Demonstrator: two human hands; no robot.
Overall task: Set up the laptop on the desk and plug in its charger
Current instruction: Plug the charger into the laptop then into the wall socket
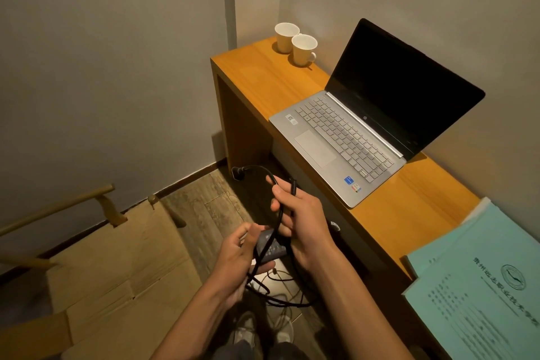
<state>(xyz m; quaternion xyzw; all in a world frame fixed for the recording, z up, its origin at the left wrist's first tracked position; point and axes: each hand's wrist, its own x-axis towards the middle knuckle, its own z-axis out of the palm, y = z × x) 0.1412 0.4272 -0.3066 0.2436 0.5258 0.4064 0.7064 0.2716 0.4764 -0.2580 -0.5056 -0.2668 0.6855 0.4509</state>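
A silver laptop [344, 140] stands open with a dark screen on the orange wooden desk [263, 76]. Below the desk's front edge I hold the black charger. My left hand [242, 260] grips the charger brick [270, 245] with cable running through its fingers. My right hand [304, 219] is curled round the charger cable [277, 213] and holds a slim connector end upright. The cable arcs up to a black plug [238, 171] hanging in the air, and more of it loops down below my hands.
Two white cups [295, 42] stand at the desk's far left corner. Light green printed papers [479, 280] lie on the desk's near right end. A wooden chair with a woven seat [96, 257] stands at left. Loose cables lie on the floor by my feet.
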